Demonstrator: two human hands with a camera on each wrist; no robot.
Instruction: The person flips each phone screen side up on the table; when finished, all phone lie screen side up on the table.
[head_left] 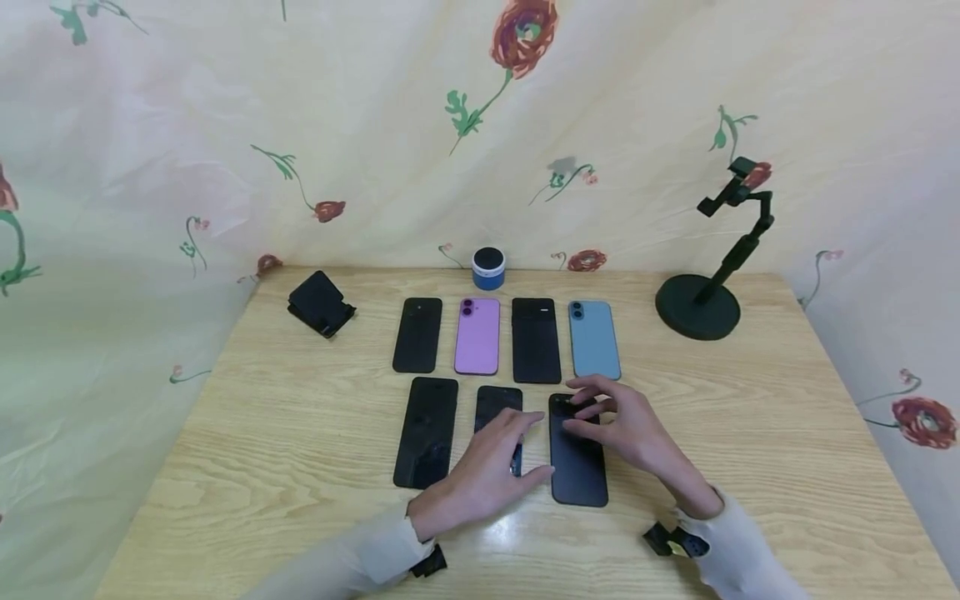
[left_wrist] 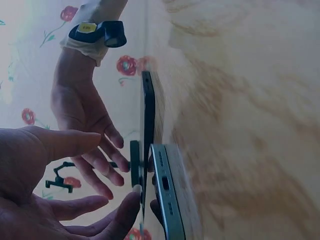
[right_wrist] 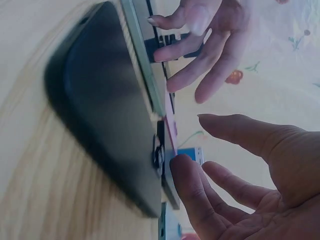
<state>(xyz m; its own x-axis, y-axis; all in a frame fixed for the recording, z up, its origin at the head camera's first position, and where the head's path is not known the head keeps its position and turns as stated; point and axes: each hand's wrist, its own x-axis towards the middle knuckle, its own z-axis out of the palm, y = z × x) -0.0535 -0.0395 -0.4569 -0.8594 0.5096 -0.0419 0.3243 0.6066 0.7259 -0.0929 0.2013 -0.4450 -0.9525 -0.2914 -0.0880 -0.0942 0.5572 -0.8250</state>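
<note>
In the head view, my right hand (head_left: 630, 425) hovers with loosely bent fingers over the camera end of a dark phone (head_left: 579, 475), which lies face down at the front right. My left hand (head_left: 487, 471) reaches over the front middle phone (head_left: 497, 402), partly hiding it, its thumb and fingers spread apart. That phone's pale green edge (left_wrist: 169, 200) with a charging port shows in the left wrist view. Neither hand holds anything. A larger black phone (head_left: 425, 433) lies left of the left hand.
Behind lies a row of phones: black (head_left: 417, 335), purple (head_left: 477, 343), another black (head_left: 536, 346), blue (head_left: 595, 346). A blue-and-white cylinder (head_left: 488, 271) stands at the table's back edge. A folded black stand (head_left: 318, 304) lies back left; a jointed black stand (head_left: 697, 310) rises back right.
</note>
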